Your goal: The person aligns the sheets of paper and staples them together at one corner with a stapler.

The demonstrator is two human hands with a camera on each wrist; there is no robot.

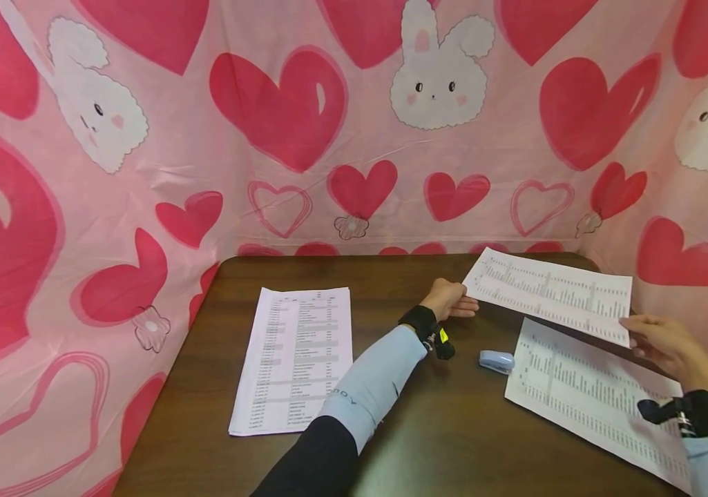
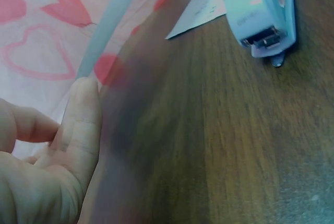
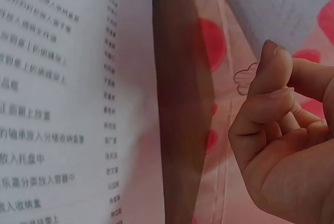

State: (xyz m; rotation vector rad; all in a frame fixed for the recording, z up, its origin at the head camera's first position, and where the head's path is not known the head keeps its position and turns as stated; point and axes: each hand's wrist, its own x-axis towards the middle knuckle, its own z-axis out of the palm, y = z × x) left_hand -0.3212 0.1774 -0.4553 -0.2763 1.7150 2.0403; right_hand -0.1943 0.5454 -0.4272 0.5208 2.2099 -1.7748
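Observation:
A printed sheet of paper is held above the table's right side, tilted, between both hands. My left hand pinches its left edge between thumb and fingers; in the left wrist view that hand grips the sheet seen nearly edge-on. At the sheet's near right corner my right hand pinches the paper, and the right wrist view shows thumb and index finger of that hand closed on the corner. Below lies a second printed sheet, flat on the table. Beside its left edge stands a light blue stapler.
A stack of printed sheets lies on the left of the brown wooden table. Pink cloth with hearts and rabbits hangs behind the table and along both sides.

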